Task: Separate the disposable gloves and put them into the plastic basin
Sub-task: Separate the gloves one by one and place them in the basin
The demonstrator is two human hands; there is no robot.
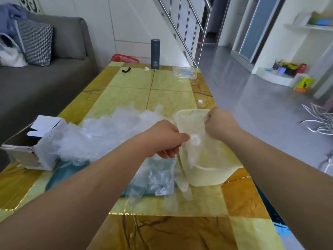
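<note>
A single wide-angle view looks from the person's head, forward and down along the bench (169, 98), close above the left hand (165, 139) and right hand (220, 123), with the sofa (45, 83) far left.

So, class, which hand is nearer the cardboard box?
Left. The left hand is at the left edge of the basin, the glove pile between it and the box. The right hand is farther off, over the far rim. Both pinch a glove.

Glove (195, 142) between hands (167, 139) (220, 123), over basin (207, 177)
</note>
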